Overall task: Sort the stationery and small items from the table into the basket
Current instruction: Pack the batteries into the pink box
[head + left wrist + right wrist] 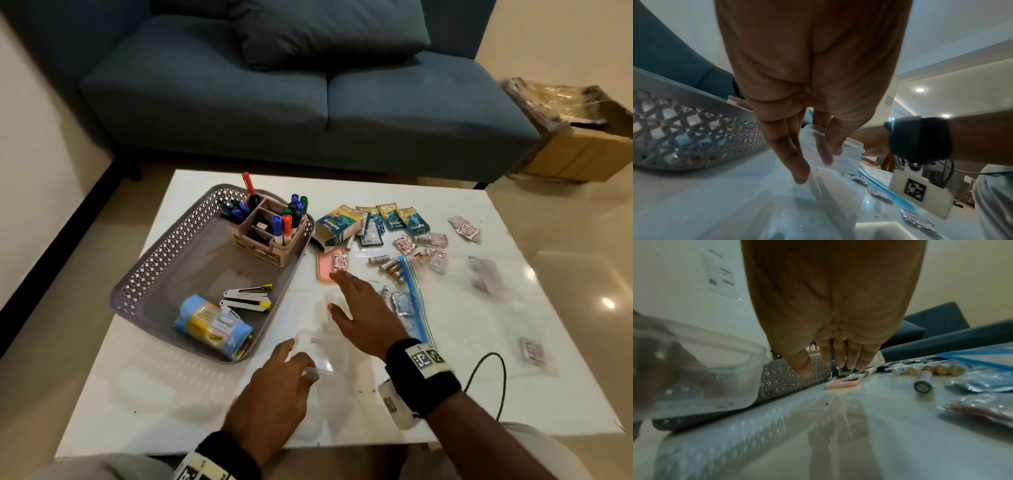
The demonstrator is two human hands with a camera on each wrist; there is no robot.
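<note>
My left hand (298, 359) (818, 162) grips a clear plastic container (322, 346) (838, 155) (705, 369) just above the table, beside the near right corner of the grey lattice basket (137, 270) (694, 129) (793, 381). My right hand (337, 291) (826, 369) is open and holds nothing. Its straight fingers stretch toward a flat pink piece (323, 267) (842, 383) with a small red-and-white packet (339, 263) lying on it. The basket holds a pen holder (270, 236) with markers, two staplers (246, 298) and a blue wrapped roll (210, 320).
Right of the basket lie a teal box (337, 224), teal packets, several batteries (390, 265) (937, 369), foil sachets (466, 228) and a blue-edged zip bag (414, 301). More clear bags sit toward the table's right side. A blue sofa stands behind the white table (171, 394).
</note>
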